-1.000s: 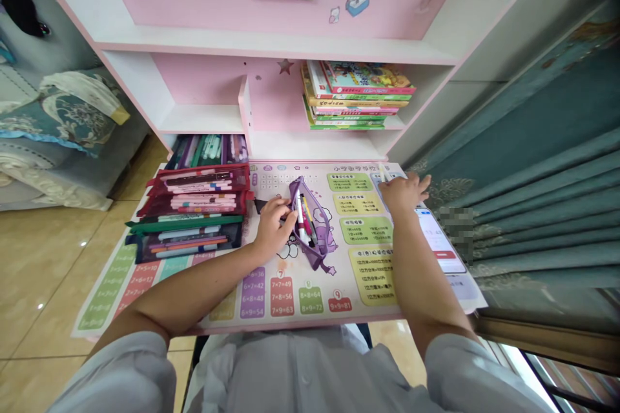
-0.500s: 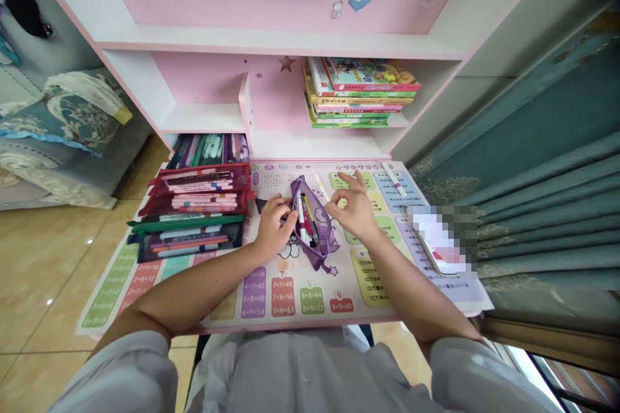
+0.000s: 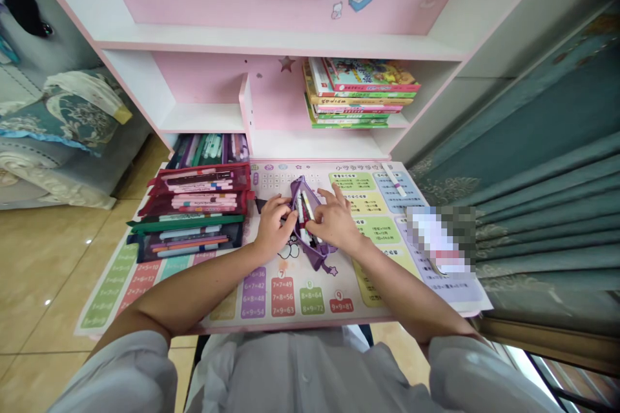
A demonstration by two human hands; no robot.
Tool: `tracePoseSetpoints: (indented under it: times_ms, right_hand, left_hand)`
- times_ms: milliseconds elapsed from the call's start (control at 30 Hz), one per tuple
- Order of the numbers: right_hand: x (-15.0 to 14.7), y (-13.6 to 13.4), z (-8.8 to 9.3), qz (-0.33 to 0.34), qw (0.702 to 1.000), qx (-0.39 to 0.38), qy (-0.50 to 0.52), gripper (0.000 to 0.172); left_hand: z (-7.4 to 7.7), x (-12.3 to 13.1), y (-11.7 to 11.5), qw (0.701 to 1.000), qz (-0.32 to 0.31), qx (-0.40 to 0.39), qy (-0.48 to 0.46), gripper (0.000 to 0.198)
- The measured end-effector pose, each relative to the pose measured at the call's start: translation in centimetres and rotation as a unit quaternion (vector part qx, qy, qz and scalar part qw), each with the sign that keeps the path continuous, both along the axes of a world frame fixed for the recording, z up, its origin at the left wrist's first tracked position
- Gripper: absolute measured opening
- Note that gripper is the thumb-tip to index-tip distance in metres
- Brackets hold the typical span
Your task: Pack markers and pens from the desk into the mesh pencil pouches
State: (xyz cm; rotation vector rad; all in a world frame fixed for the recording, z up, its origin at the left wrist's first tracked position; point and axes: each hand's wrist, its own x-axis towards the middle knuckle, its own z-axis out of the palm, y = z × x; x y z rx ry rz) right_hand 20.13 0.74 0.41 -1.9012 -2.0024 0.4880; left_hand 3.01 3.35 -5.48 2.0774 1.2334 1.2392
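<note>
A purple pencil pouch (image 3: 317, 259) lies unzipped on the printed desk mat (image 3: 314, 274), with several pens (image 3: 302, 216) inside. My left hand (image 3: 275, 227) pinches the pouch's left edge between thumb and fingers. Over the right side of the opening is my right hand (image 3: 334, 221), its thumb and index finger brought together at the pens and the other fingers raised. Whether a pen is between those fingertips is too small to tell.
Several mesh pouches of markers (image 3: 208, 200) lie at the desk's left. A white marker (image 3: 394, 179) is at the back right, near a blurred phone (image 3: 438, 242). Stacked books (image 3: 361, 100) stand on the pink shelf (image 3: 314, 145) behind.
My right hand has moved left and down, from beside the pouch to over its opening, covering part of the pens. My left hand has stayed on the pouch edge.
</note>
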Motion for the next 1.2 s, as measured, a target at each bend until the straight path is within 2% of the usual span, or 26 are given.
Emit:
tracePoseSetpoints:
  times_ms: [367, 600, 700, 833, 933, 1067, 1200]
  right_hand:
    - [0.0, 0.1, -0.8, 0.0, 1.0, 0.005, -0.018, 0.019]
    - [-0.2, 0.0, -0.3, 0.0, 1.0, -0.017, -0.016, 0.017]
    - [0.6, 0.4, -0.1, -0.018, 1.0, 0.013, -0.001, 0.018]
    - [4.7, 2.4, -0.5, -0.112, 0.985, 0.128, 0.0, 0.025]
    - [9.4, 4.3, -1.6, -0.242, 0.952, 0.177, -0.055, 0.026]
    - [14.6, 6.0, -3.6, -0.364, 0.919, 0.125, -0.091, 0.044]
    - [16.9, 6.5, -4.9, -0.41, 0.905, 0.066, -0.095, 0.054]
  left_hand:
    - [0.2, 0.0, -0.1, 1.0, 0.0, -0.003, 0.004, 0.023]
    - [0.3, 0.0, -0.1, 1.0, 0.002, -0.004, 0.005, 0.024]
    - [0.3, 0.0, -0.2, 1.0, -0.001, 0.001, 0.004, 0.025]
    - [0.2, 0.0, -0.2, 1.0, -0.003, -0.005, 0.003, 0.024]
    - [0.1, 0.0, -0.2, 1.0, 0.001, -0.012, 0.002, 0.023]
    - [0.1, -0.1, -0.2, 1.0, 0.0, -0.013, -0.001, 0.023]
    - [0.1, -0.1, -0.1, 1.0, 0.0, -0.012, 0.0, 0.023]
